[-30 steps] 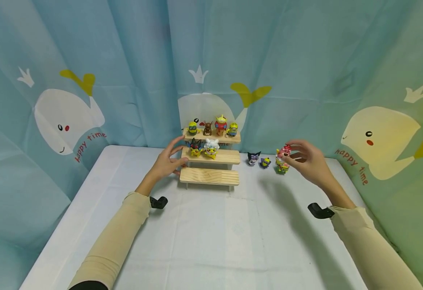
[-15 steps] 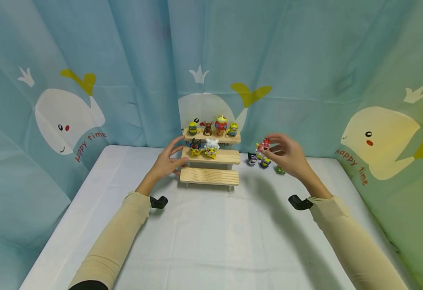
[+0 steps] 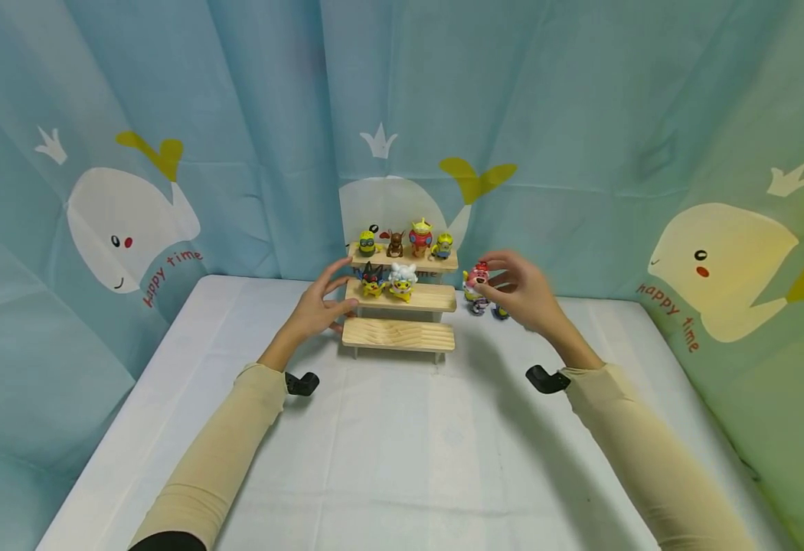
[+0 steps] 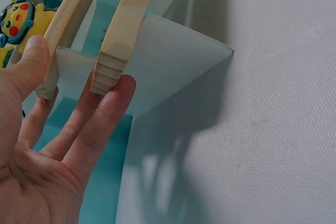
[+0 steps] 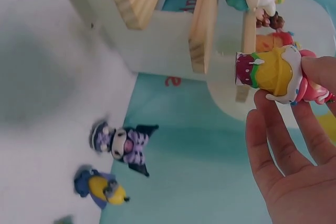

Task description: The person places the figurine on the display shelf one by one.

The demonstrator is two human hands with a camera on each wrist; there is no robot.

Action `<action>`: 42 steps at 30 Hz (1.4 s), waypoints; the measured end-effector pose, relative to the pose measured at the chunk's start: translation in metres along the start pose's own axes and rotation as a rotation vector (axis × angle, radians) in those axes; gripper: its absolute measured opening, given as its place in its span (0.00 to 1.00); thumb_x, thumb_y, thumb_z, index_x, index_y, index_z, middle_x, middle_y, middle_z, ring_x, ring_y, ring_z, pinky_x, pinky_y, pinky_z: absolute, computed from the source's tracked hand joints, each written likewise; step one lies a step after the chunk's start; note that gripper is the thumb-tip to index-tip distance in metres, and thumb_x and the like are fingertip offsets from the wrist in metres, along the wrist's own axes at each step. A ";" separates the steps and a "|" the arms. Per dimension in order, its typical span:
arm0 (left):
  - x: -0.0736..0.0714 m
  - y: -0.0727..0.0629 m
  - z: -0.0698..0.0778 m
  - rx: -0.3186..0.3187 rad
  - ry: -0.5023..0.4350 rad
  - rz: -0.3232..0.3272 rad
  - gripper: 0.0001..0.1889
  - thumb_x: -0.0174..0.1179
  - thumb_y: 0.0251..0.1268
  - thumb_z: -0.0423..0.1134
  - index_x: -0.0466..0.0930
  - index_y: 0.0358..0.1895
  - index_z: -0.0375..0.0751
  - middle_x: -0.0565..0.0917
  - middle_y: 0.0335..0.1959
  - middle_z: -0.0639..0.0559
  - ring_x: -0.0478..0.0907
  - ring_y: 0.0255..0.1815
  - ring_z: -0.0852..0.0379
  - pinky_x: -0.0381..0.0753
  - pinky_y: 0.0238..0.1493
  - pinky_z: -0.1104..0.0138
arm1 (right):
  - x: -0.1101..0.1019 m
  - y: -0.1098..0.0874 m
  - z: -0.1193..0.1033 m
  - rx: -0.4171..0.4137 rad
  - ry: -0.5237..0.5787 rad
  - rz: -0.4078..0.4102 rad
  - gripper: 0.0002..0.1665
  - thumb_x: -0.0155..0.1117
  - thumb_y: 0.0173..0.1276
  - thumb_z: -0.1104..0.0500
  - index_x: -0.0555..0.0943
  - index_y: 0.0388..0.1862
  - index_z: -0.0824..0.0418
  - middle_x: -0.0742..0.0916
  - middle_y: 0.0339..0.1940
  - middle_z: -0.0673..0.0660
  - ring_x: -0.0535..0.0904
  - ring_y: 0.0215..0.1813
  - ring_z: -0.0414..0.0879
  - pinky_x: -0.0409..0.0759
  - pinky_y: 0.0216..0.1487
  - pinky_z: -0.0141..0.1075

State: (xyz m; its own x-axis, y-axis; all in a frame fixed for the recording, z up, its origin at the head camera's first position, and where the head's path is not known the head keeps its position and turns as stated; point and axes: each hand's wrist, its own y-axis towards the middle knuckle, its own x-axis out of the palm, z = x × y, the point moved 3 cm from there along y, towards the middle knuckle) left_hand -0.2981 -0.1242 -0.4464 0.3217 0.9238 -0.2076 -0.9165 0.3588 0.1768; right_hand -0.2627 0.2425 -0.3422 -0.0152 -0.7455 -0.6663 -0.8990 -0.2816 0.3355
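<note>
My right hand [image 3: 522, 295] pinches the pink-and-yellow figure [image 5: 275, 72] by its pink upper part; thumb and fingers [image 5: 281, 140] are clamped on it. Seen from the head, the figure is at nine to ten o'clock of this hand, and at three o'clock of the wooden shelf [image 3: 398, 335], just beside its end. My left hand [image 3: 315, 306] holds the shelf at nine o'clock, with the thumb [image 4: 35, 53] upon the middle step [image 3: 436, 298].

Under the held figure, on the counter [image 3: 388, 444], the black-and-purple figure [image 5: 127, 145] stands at six o'clock and the yellow-and-purple figure [image 5: 102, 187] near five o'clock. The top step [image 3: 450, 265] carries four figures [image 3: 420, 239], the middle step two.

The counter has a white cloth. Behind, at twelve o'clock, hangs a blue-green curtain [image 3: 271, 115] with white whales and red words "happy time".

My held figure has a yellow body with white drips, a green band and a dark red base.
</note>
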 end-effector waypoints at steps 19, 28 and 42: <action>0.000 0.003 0.001 -0.001 -0.005 -0.010 0.41 0.64 0.74 0.40 0.54 0.80 0.75 0.58 0.81 0.36 0.89 0.39 0.44 0.84 0.31 0.35 | 0.044 0.021 -0.009 -0.036 0.108 -0.053 0.27 0.74 0.70 0.57 0.78 0.65 0.58 0.85 0.57 0.65 0.87 0.46 0.58 0.87 0.39 0.48; 0.000 0.000 0.006 -0.012 -0.017 -0.012 0.41 0.64 0.74 0.39 0.53 0.81 0.72 0.57 0.81 0.34 0.89 0.40 0.42 0.84 0.32 0.34 | 0.053 0.024 -0.013 -0.031 0.126 -0.046 0.27 0.71 0.72 0.58 0.76 0.67 0.60 0.84 0.59 0.66 0.86 0.48 0.59 0.87 0.43 0.53; 0.002 -0.008 0.026 -0.036 -0.052 -0.024 0.42 0.63 0.75 0.35 0.52 0.83 0.62 0.57 0.81 0.34 0.88 0.40 0.38 0.78 0.37 0.27 | 0.057 0.021 -0.024 -0.029 0.172 -0.026 0.27 0.67 0.74 0.66 0.73 0.69 0.69 0.81 0.62 0.73 0.83 0.51 0.69 0.84 0.45 0.60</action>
State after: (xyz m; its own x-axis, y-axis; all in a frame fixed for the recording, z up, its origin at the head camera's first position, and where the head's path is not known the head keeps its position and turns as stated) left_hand -0.2835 -0.1218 -0.4229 0.3544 0.9212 -0.1607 -0.9161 0.3765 0.1378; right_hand -0.2723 0.1797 -0.3576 0.0855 -0.8294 -0.5521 -0.8853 -0.3174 0.3399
